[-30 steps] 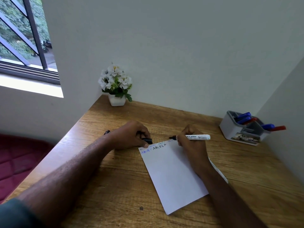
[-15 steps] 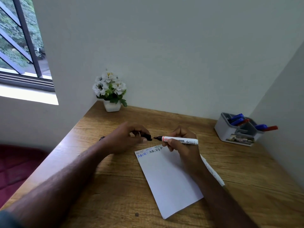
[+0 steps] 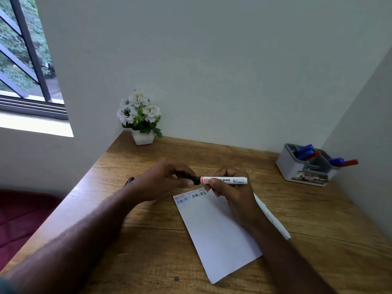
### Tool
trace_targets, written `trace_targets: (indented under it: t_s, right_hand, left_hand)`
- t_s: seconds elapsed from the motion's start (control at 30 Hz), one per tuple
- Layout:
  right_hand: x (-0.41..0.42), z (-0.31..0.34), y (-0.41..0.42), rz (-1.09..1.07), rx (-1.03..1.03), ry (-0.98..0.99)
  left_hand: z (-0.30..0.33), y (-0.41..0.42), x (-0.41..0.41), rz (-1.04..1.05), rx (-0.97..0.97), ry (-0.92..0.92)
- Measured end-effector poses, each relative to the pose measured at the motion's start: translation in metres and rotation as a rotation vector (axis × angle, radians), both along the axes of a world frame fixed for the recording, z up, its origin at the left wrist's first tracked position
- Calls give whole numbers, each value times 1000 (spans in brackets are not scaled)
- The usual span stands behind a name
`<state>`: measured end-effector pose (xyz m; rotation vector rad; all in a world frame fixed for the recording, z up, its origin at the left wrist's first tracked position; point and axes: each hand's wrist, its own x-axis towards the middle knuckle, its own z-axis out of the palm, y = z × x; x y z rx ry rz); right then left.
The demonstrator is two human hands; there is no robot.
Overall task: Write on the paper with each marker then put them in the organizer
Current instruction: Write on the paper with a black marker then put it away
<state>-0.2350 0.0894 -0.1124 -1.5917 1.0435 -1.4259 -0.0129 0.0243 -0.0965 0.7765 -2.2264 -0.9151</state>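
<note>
My right hand (image 3: 230,195) grips a white marker (image 3: 224,180) held level above the top of the white paper (image 3: 218,232). My left hand (image 3: 163,182) pinches the marker's black cap (image 3: 194,180), which sits on the marker's left end. Blue and black letters run along the paper's top edge. The grey organizer (image 3: 297,170) stands at the back right with several blue and red markers in it. Another black marker (image 3: 129,181) lies on the table behind my left wrist, mostly hidden.
A white pot of white flowers (image 3: 141,119) stands in the back left corner. Walls close the wooden table (image 3: 318,219) at the back and the right. The table's left edge drops to a red seat (image 3: 21,219). A window is at the far left.
My right hand lifted the marker off the paper and turned it level. My left hand brought the black cap to the tip, and cap and marker have now met.
</note>
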Motion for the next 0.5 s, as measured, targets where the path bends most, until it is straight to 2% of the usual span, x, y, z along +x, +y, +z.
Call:
trace_targets:
  t_s: [0.33,0.5]
  right_hand:
    - [6,5,0,108,119,-186]
    - [10,8,0,135,147,-200]
  left_hand:
    - [-4,3,0,-45,189,199]
    - [-4,5,-3,-44,263,244]
